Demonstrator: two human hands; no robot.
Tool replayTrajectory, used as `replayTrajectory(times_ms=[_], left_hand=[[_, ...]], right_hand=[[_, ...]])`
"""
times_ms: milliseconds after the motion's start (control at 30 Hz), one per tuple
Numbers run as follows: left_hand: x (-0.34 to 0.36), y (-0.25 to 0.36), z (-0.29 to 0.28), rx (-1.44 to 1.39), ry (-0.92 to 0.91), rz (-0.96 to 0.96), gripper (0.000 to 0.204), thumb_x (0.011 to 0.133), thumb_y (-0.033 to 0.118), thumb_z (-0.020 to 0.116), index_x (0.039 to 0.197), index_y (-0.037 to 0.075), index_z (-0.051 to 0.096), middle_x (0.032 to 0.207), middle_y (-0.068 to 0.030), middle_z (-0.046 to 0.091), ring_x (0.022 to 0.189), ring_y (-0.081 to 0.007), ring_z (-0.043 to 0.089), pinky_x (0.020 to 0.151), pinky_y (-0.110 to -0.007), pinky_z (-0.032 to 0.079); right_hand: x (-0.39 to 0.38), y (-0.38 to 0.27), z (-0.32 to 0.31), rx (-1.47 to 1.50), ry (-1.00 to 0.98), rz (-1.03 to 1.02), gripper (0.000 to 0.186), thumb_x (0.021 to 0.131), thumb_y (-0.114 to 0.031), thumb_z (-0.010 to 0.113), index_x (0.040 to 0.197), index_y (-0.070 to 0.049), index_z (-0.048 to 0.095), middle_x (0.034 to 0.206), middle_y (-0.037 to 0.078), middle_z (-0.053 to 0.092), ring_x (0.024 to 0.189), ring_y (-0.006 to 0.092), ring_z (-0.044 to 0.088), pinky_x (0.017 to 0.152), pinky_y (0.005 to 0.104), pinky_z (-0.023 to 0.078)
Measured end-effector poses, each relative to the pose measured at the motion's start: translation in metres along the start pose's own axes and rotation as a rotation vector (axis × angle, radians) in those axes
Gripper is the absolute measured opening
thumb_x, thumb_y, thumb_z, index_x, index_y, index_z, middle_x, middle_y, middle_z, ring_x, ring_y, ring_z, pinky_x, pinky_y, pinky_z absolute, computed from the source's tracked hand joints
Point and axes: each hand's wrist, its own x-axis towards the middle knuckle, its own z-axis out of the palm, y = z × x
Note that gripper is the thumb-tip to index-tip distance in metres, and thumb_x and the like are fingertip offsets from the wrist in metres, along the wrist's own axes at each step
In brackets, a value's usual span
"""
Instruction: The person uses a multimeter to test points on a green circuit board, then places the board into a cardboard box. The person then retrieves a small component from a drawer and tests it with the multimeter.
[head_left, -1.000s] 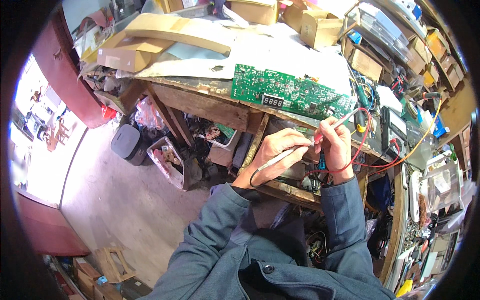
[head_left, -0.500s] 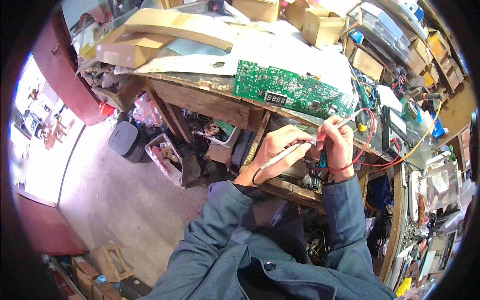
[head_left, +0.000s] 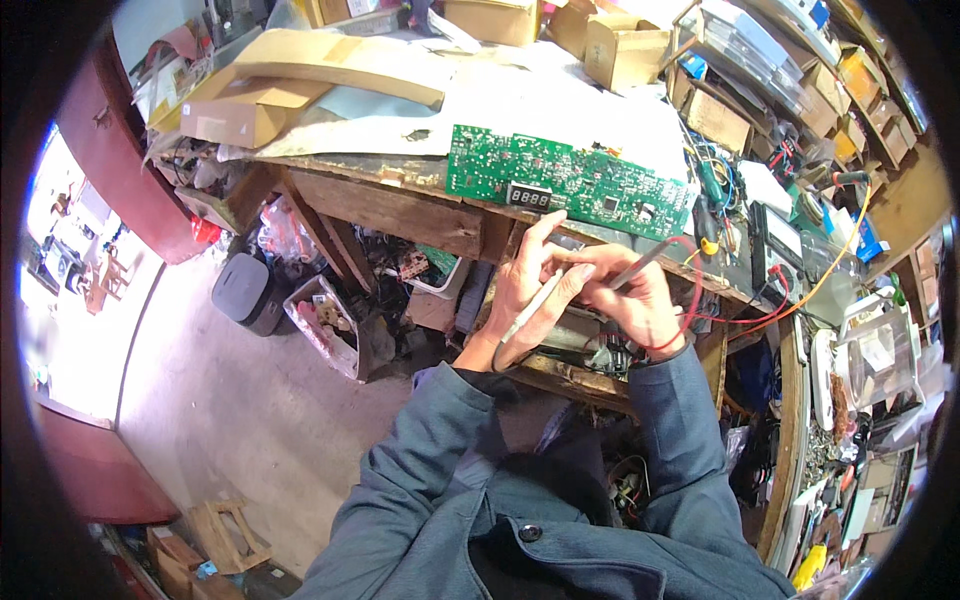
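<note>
A long green circuit board (head_left: 575,178) with a small black digit display (head_left: 530,196) lies along the front edge of the workbench. Just in front of it, my two hands are close together. My left hand (head_left: 518,292) is closed on a pale test probe (head_left: 534,308) trailing a black lead, its index finger raised toward the board's near edge. In my right hand (head_left: 645,308), a second, greyish test probe (head_left: 643,263) slants up to the right, with a red lead (head_left: 698,288) looping down past the wrist. My fingers hide both probe tips.
Right of the board lie a yellow-and-black-handled tool (head_left: 708,240) and a dark-cased device (head_left: 783,238) with red leads. An open wooden drawer (head_left: 575,378) sits below my hands. Cardboard boxes (head_left: 625,50) crowd the bench's back. A grey bin (head_left: 247,290) stands on the floor.
Both hands have shifted slightly left; my left index finger now extends upward. The right hand has turned, and its probe has swung lower. The view has moved a little, so the board appears further left.
</note>
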Motion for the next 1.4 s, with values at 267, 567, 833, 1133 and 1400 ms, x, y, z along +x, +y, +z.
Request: replayTrajectory(times_ms=[267, 567, 833, 1133, 1400], left_hand=[[-0.003, -0.002, 0.0, 0.334, -0.085, 0.119, 0.083, 0.099, 0.035, 0.075, 0.162, 0.001, 0.033, 0.102, -0.016, 0.075, 0.087, -0.0248, 0.073, 0.081, -0.036, 0.057], [-0.008, 0.011, -0.012, 0.505, -0.16, 0.307, 0.093, 0.082, 0.038, 0.089, 0.155, 0.0, 0.046, 0.131, -0.0174, 0.068, 0.108, -0.0269, 0.07, 0.097, -0.039, 0.057], [0.059, 0.007, -0.104, 0.443, 0.572, 0.203, 0.048, 0.101, 0.009, 0.068, 0.145, -0.004, 0.055, 0.128, -0.0129, 0.069, 0.121, -0.0194, 0.063, 0.107, -0.035, 0.05], [0.097, 0.024, -0.12, 0.231, 0.438, -0.086, 0.027, 0.094, 0.014, 0.079, 0.116, -0.001, 0.075, 0.098, -0.0037, 0.075, 0.078, -0.0069, 0.063, 0.065, -0.024, 0.048], [0.08, 0.07, -0.093, 0.071, 0.386, 0.015, 0.019, 0.095, 0.008, 0.078, 0.11, -0.002, 0.073, 0.092, -0.0023, 0.073, 0.075, -0.0072, 0.063, 0.064, -0.022, 0.049]], right_hand=[[0.001, 0.002, 0.008, -0.383, -0.055, -0.13, 0.025, 0.098, 0.001, 0.071, 0.123, 0.002, 0.066, 0.115, 0.01, 0.074, 0.104, 0.0172, 0.07, 0.093, 0.0334, 0.056], [0.001, 0.006, 0.002, -0.157, 0.247, -0.051, 0.014, 0.104, -0.008, 0.068, 0.115, -0.002, 0.063, 0.092, 0.003, 0.07, 0.081, 0.0085, 0.064, 0.069, 0.0266, 0.052], [0.003, -0.001, 0.006, -0.26, 0.236, 0.056, 0.015, 0.102, -0.016, 0.069, 0.106, -0.001, 0.068, 0.075, 0.0, 0.063, 0.066, 0.0075, 0.058, 0.058, 0.0275, 0.047], [0.005, -0.001, 0.005, -0.243, 0.205, 0.087, 0.014, 0.103, -0.016, 0.069, 0.107, -0.003, 0.067, 0.077, -0.001, 0.062, 0.069, 0.0067, 0.058, 0.06, 0.026, 0.048], [0.006, 0.011, 0.002, -0.262, 0.185, 0.088, 0.02, 0.103, -0.025, 0.071, 0.103, -0.005, 0.067, 0.069, -0.001, 0.062, 0.059, 0.0073, 0.059, 0.054, 0.0265, 0.047]])
